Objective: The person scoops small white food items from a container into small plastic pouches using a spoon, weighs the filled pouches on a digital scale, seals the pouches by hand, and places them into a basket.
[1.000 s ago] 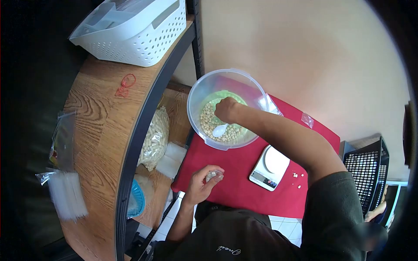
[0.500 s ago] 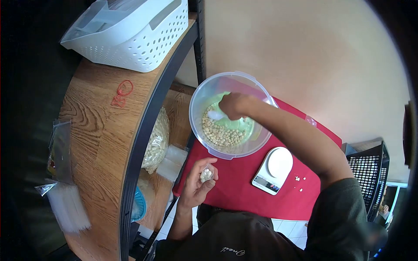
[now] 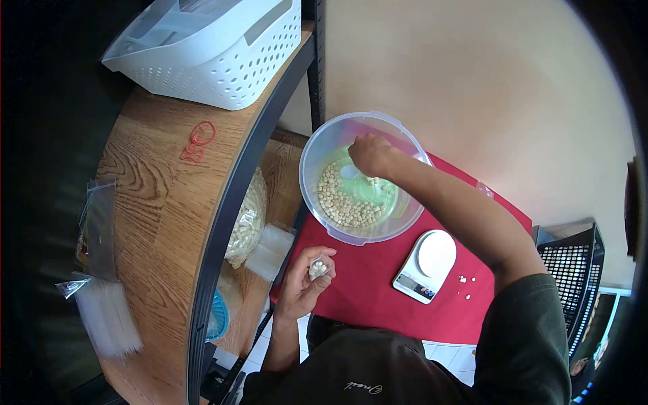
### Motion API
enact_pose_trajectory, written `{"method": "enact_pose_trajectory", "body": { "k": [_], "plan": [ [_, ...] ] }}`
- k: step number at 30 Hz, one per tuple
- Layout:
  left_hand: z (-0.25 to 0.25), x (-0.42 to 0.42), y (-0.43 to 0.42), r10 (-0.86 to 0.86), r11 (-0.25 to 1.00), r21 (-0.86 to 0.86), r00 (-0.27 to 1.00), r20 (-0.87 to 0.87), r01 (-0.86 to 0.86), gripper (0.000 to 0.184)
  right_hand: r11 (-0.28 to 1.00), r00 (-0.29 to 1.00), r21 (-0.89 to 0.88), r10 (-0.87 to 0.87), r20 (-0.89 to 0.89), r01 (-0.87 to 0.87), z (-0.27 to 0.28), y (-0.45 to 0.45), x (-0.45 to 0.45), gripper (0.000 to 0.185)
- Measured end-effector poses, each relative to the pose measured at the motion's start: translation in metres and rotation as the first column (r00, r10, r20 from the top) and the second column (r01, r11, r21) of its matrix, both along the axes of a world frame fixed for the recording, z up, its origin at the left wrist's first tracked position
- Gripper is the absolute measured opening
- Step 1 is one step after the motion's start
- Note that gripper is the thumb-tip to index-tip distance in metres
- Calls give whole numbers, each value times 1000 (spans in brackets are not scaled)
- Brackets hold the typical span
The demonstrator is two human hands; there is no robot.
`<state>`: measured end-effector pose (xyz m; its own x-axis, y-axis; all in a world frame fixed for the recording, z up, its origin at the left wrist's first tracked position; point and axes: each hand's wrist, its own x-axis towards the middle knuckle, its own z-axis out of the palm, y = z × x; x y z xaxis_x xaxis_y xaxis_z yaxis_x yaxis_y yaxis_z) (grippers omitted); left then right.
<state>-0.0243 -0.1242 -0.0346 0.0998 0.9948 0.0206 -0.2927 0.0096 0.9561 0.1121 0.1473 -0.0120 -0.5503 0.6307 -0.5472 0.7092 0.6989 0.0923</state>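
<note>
My left hand [image 3: 302, 287] is closed around a small clear plastic bag [image 3: 322, 264], held mouth up with some whitish pieces inside. My right hand [image 3: 370, 155] reaches into a large clear plastic tub [image 3: 317, 138] and is closed on a white spoon [image 3: 349, 171]; the handle is hidden by the fist. Small cream-coloured pieces [image 3: 344, 208], which look like nuts or dried kernels, lie along the near and left side of the tub's greenish bottom. To the right of my left hand, a white digital kitchen scale [image 3: 424, 266] rests on the red tablecloth [image 3: 364, 290].
A few crumbs [image 3: 463, 279] lie beside the scale. On the left, a wooden shelf [image 3: 155, 223] bears a white basket [image 3: 229, 74], red rubber bands [image 3: 201, 133] and a stack of clear bags [image 3: 108, 317]. Below it sits a big filled bag [image 3: 248, 219]. A black crate [image 3: 570, 270] stands right.
My right hand has shifted slightly up and away within the tub, and the spoon has moved with it to the right. My left hand keeps holding the bag. The view has shifted slightly.
</note>
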Motion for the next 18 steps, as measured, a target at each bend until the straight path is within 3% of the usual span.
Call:
{"method": "enact_pose_trajectory", "body": {
  "k": [3,8,15,18],
  "plan": [
    [3,3,1,-1,1000,-9,1000,21,1,45,999,995,30,-8,-98,11,-16,2,-9,26],
    [10,4,2,73,997,-20,997,21,-72,64,998,980,31,-39,-196,46,-15,-2,-8,27],
    [22,-5,16,81,990,115,997,-10,-79,60,995,967,66,-58,-247,77,22,-8,13,26],
    [32,-1,30,240,968,120,955,-177,-221,49,992,969,121,-12,-247,43,49,-15,22,24]
  ]
}}
